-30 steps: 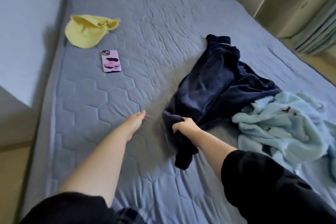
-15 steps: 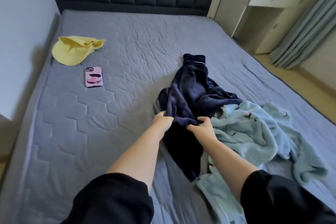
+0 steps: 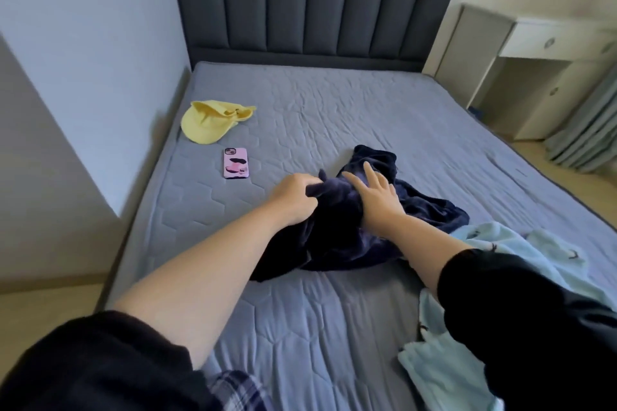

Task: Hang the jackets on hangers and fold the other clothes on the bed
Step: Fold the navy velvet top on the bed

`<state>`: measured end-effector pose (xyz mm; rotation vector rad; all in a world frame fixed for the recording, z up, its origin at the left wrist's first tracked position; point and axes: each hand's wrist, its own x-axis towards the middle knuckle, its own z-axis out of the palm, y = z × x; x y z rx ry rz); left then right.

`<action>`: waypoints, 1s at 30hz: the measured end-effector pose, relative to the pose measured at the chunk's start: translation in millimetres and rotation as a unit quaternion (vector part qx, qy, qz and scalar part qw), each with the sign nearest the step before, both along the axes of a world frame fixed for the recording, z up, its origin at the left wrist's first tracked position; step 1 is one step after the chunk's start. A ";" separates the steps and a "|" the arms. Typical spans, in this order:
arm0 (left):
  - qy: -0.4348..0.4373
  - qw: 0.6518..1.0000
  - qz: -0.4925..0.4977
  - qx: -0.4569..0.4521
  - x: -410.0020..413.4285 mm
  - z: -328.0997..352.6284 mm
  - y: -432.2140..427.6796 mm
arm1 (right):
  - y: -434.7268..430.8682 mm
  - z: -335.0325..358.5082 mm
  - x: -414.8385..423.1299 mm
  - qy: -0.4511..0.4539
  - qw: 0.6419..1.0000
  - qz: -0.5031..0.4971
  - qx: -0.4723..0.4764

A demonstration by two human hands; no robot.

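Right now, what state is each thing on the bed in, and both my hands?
navy garment: bunched, unfolded, on the bed.
light blue garment: heaped, unfolded.
yellow cap: crumpled, lying on the bed.
phone: lying flat, back up.
left hand: gripping a fold of the navy garment.
right hand: fingers spread, resting on the navy garment.

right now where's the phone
Head view: the phone lies on the left side of the bed, between the yellow cap and the left hand.
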<state>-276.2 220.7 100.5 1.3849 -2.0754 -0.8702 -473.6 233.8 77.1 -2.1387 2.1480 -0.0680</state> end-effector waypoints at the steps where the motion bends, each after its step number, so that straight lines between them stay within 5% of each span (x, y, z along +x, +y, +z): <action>1: -0.003 1.000 -0.008 -0.024 5.0 7.2 2.6 | -3.1 2.5 6.0 0.002 1.000 0.002 0.023; 4: -0.011 0.998 0.001 -0.059 27.0 22.8 6.4 | -7.4 15.1 31.7 -0.046 0.998 -0.012 0.041; 8: 0.026 0.992 0.089 -0.085 70.9 36.9 6.2 | -12.7 42.3 79.3 -0.100 0.991 -0.069 -0.062; 10: 0.058 0.983 0.136 -0.107 96.5 44.8 1.5 | -17.5 65.7 112.5 -0.205 0.967 -0.112 -0.102; 12: 0.105 0.971 0.165 -0.137 121.6 53.0 -2.7 | -23.6 96.2 148.1 -0.479 0.859 -0.145 -0.104; 14: 0.150 0.958 0.175 -0.172 141.9 63.4 -5.6 | -29.6 126.5 185.9 -0.724 0.668 -0.160 -0.071; 15: 0.174 0.950 0.186 -0.182 150.0 69.8 -7.4 | -34.6 140.3 201.5 -0.768 0.621 -0.144 -0.065; 16: 0.199 0.940 0.202 -0.187 157.7 78.0 -9.6 | -39.9 153.1 216.4 -0.779 0.610 -0.125 -0.068; 21: 0.274 0.916 0.217 -0.197 189.9 124.9 -18.5 | -54.6 196.5 257.2 -0.771 0.626 -0.046 -0.107; 26: 0.206 0.958 0.144 -0.136 205.2 118.4 -23.9 | -56.0 161.0 243.8 -0.699 0.690 -0.072 -0.176; 27: 0.160 0.974 0.119 -0.104 207.0 103.4 -22.8 | -52.1 140.8 235.3 -0.660 0.723 -0.086 -0.185; 30: -0.066 0.997 0.017 0.036 212.6 41.7 -17.2 | -36.6 72.1 201.3 -0.330 0.942 -0.036 -0.041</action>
